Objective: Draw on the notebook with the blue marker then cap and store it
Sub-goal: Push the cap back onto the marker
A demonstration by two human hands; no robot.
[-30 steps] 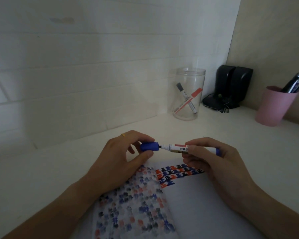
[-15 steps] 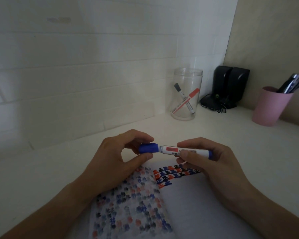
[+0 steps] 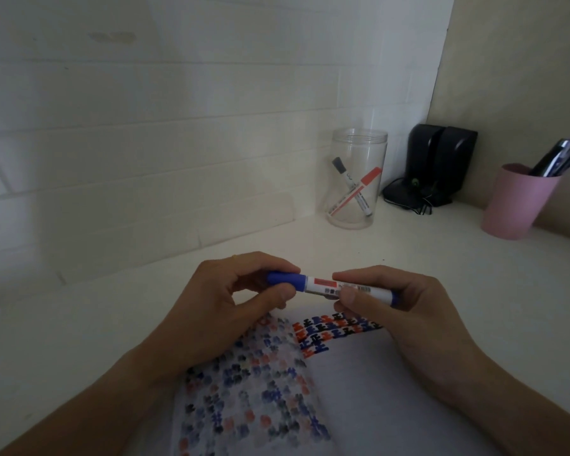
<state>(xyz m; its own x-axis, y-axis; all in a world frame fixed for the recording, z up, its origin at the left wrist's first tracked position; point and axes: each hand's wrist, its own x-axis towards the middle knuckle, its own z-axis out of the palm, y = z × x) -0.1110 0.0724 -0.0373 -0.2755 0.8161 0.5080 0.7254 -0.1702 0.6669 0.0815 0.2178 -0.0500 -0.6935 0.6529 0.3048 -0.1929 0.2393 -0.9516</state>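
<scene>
An open notebook (image 3: 359,390) is laid on the white worktop (image 3: 79,324), closest to the camera. Its left page is filled with faded blue and red marks, and rows of bright blue, red and black marks are seen at the top of its right page. Just above the notebook, the blue marker (image 3: 336,287) is held level in the air by both hands. Its blue cap (image 3: 285,278) is pinched by the thumb and fingers of the left hand (image 3: 221,311), and the cap is pushed on against the white barrel. The barrel is gripped by the right hand (image 3: 399,320), with the blue end poking out past the fingers. Farther back, a clear jar (image 3: 356,179) is stood near the wall, and two markers are crossed inside it. To its right, a black speaker (image 3: 441,162) is placed in the corner. A pink cup (image 3: 514,205) with pens is seen at the far right.
</scene>
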